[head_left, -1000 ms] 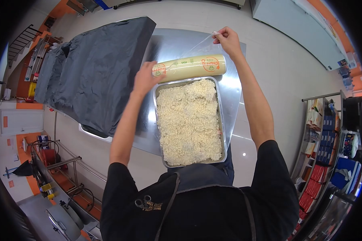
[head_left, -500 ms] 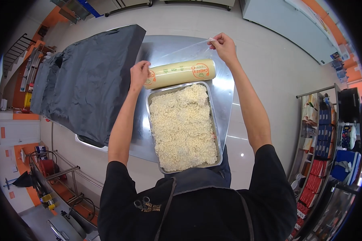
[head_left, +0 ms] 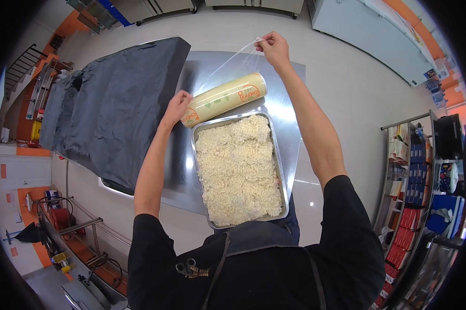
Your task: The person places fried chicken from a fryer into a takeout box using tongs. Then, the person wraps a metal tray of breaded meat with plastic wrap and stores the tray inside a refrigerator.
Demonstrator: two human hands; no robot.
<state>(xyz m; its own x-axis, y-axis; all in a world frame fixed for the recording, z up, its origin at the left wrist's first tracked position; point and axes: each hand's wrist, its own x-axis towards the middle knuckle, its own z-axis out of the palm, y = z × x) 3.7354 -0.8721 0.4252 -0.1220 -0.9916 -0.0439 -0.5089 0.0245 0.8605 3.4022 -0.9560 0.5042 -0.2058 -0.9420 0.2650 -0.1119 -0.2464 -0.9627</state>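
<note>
A thick roll of plastic wrap (head_left: 225, 99) with orange CHEFFY lettering lies tilted on the steel table (head_left: 290, 111). Below it stands a metal tray (head_left: 280, 178) filled with a pale, crumbly coated food (head_left: 238, 165). My left hand (head_left: 178, 107) is at the roll's left end, its fingers closed near the edge of the film. Raised above the roll's right end, my right hand (head_left: 273, 47) pinches the clear film (head_left: 233, 58), which stretches in a thin sheet between my hands.
Dark plastic sheeting (head_left: 114, 108) covers a large block left of the table. Shelving with boxes (head_left: 416, 170) stands on the right, a white chest freezer (head_left: 367, 36) at the upper right. Carts and metal frames are at the lower left.
My right hand has moved up and to the left with the film. The roll has tilted, its left end lower, and shifted left. My left hand has gone slightly down and left.
</note>
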